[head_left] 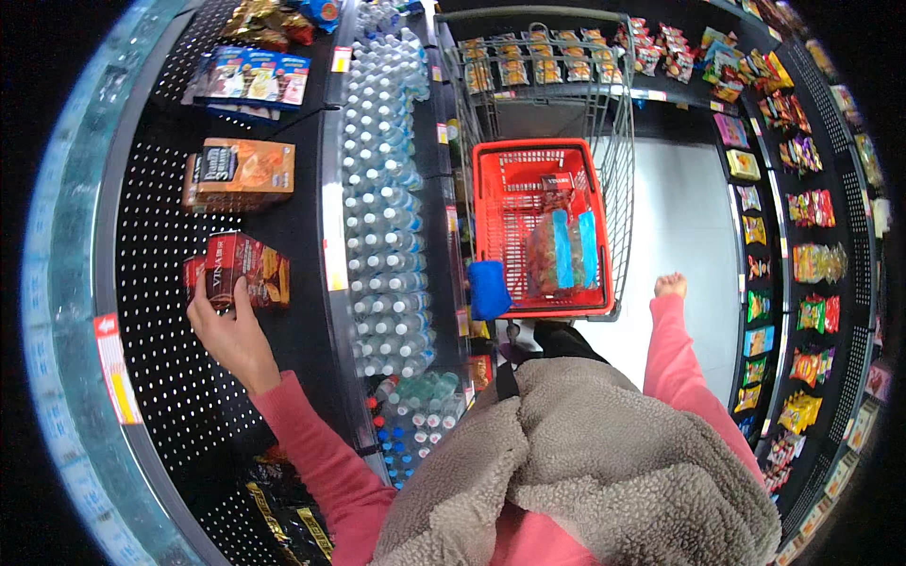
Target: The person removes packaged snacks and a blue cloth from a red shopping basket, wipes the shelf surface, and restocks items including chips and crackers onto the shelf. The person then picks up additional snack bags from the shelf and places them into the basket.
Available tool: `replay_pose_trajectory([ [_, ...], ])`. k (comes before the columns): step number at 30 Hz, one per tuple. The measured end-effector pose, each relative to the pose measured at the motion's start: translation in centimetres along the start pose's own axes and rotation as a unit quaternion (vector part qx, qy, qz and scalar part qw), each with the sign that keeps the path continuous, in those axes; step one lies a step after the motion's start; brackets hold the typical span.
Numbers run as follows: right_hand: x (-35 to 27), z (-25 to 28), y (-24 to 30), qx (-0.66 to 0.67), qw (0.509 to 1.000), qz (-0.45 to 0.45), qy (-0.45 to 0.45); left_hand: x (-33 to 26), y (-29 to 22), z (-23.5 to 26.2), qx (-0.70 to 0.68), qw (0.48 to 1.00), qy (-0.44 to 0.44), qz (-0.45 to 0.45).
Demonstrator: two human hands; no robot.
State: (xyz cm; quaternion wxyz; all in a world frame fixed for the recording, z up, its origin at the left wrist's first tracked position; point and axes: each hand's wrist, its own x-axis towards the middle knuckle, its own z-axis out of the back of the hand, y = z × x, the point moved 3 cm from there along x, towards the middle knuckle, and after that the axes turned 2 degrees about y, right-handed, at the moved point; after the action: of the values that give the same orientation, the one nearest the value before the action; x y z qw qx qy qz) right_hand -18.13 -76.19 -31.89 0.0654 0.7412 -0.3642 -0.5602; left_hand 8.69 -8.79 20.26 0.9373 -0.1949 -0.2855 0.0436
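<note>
My left hand (231, 332) reaches to the black shelf at the left. Its thumb and fingers are closed around the lower part of a dark red package (235, 264), which stands upright. More red and gold packaging (276, 277) shows beside and behind it. My right hand (670, 286) hangs at my right side over the pale floor. Its fingers are curled, and nothing shows in them. In front of me a red plastic basket (543, 146) sits on a metal shopping cart (618, 189). Clear bags with blue bands (563, 250) and a small red package (557, 182) lie inside it.
Orange-brown boxes (247, 170) and blue-white packs (253, 77) share the left shelf. Rows of clear water bottles (382, 236) stand on a lower level between shelf and cart. A blue item (489, 290) is at the basket's near left corner. Snack racks (769, 245) line the right.
</note>
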Motion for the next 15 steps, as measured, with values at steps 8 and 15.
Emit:
replay_pose_trajectory([
  [8,-2.3,-9.7,-5.8,-0.517,0.779,0.335,0.117,-3.9,-9.8,-9.7,-0.336,0.928,0.161,-0.026],
  [15,-7.2,-5.6,-8.4,-0.649,0.69,0.28,0.154,-11.0,-15.3,-30.5,-0.401,0.835,0.372,-0.052],
])
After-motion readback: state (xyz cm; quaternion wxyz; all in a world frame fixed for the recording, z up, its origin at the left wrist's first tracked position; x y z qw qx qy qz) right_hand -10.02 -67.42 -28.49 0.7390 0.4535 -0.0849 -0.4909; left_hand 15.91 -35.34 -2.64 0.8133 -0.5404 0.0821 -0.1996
